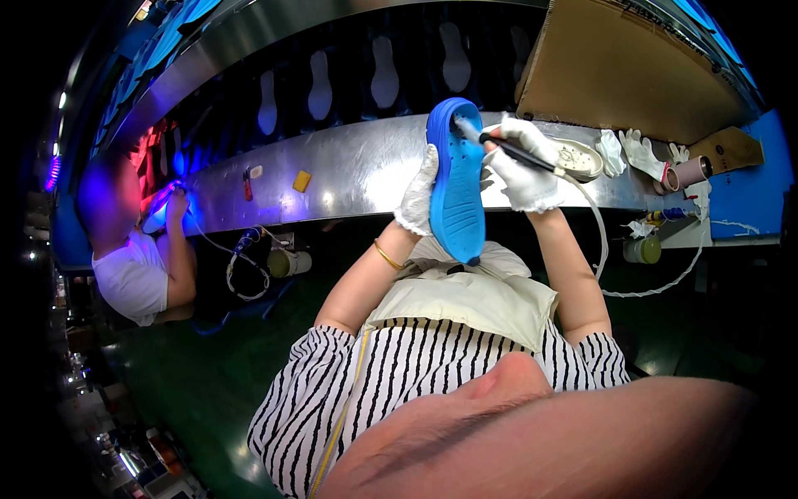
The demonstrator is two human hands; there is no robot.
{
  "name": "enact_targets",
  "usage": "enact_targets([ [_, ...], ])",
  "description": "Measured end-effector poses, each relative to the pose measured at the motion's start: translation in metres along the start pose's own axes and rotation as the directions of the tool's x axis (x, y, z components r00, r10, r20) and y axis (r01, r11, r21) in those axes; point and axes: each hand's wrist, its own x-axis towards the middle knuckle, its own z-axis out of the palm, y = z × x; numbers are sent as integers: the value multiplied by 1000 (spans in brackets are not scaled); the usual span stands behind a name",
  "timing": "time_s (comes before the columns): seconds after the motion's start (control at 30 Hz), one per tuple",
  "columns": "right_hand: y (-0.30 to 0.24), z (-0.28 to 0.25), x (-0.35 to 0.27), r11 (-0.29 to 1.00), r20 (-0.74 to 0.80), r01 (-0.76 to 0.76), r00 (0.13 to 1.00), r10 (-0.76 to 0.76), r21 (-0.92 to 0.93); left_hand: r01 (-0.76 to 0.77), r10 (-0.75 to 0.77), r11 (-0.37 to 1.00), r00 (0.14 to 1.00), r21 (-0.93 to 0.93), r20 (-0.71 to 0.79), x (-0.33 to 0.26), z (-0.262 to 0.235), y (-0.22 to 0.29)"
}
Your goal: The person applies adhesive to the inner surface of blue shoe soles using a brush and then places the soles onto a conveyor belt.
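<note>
A blue shoe sole (460,200) with a raised rim and small holes stands nearly upright in front of me, over the metal bench edge. My left hand (418,195), in a white glove, is closed on its left side. In my white-gloved right hand (525,166) is a brush (515,153) with a black handle and a pale hose running from its end. The pale brush tip meets the inside of the sole near its upper end. Part of the right fingers is hidden behind the handle.
Dark conveyor with several pale sole shapes (384,73) lies behind the metal bench (332,166). On the bench are a yellow sponge (302,180), a red-handled tool (247,185), a cream shoe (577,158) and white gloves (640,152). A cardboard box (623,75) stands right; another person (137,274) works left.
</note>
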Motion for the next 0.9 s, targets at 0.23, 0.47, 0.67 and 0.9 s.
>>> enact_targets([
  [0.23,-14,3,-14,997,126,-38,992,31,61,-27,19,997,994,-76,-103,9,-13,5],
  [0.47,-21,14,-30,997,263,-69,963,57,39,-126,121,992,981,-21,-149,15,-15,14],
  [0.67,-17,12,-29,986,311,120,947,-80,-112,-153,142,986,979,-72,-143,19,-17,28],
  [0.9,-12,4,-28,993,244,7,969,23,-120,-201,183,975,968,-95,-170,22,-21,41],
])
